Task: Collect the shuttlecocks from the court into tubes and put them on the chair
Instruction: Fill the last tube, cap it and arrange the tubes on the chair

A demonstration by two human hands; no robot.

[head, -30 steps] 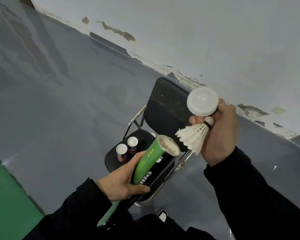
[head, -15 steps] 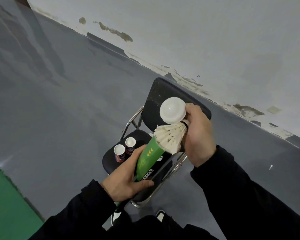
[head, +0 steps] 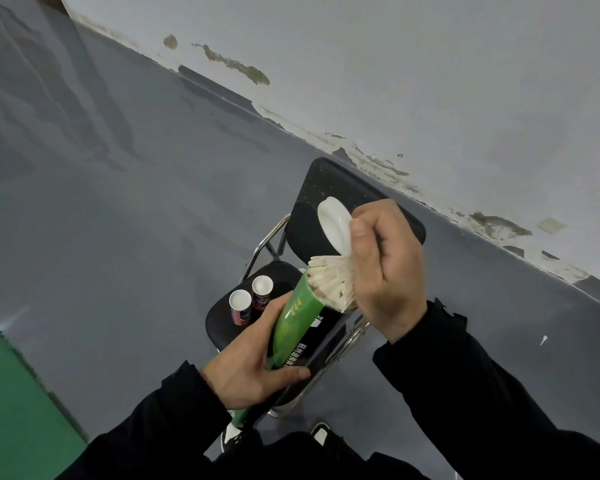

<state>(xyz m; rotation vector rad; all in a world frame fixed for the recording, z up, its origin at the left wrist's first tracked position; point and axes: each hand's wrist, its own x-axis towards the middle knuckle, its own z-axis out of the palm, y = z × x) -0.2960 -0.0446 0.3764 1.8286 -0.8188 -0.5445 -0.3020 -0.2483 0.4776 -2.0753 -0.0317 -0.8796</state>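
Observation:
My left hand (head: 253,367) grips a green and black shuttlecock tube (head: 297,320), tilted with its open mouth up and to the right. My right hand (head: 383,268) holds a white feather shuttlecock (head: 329,284) at that mouth, feathers pointing into the tube, and also holds the white tube lid (head: 333,221) between its fingers. A black folding chair (head: 326,188) with a chrome frame stands just behind the tube.
Two small paper cups (head: 252,299) stand on the chair seat. Grey floor runs to a peeling white wall (head: 430,81). A green court surface (head: 11,403) lies at the lower left. A small white scrap (head: 543,339) lies on the floor at right. My shoes (head: 321,433) show below.
My right hand has brought the shuttlecock down from beside the tube to its mouth. The lid in that hand has tipped from face-on to edge-on.

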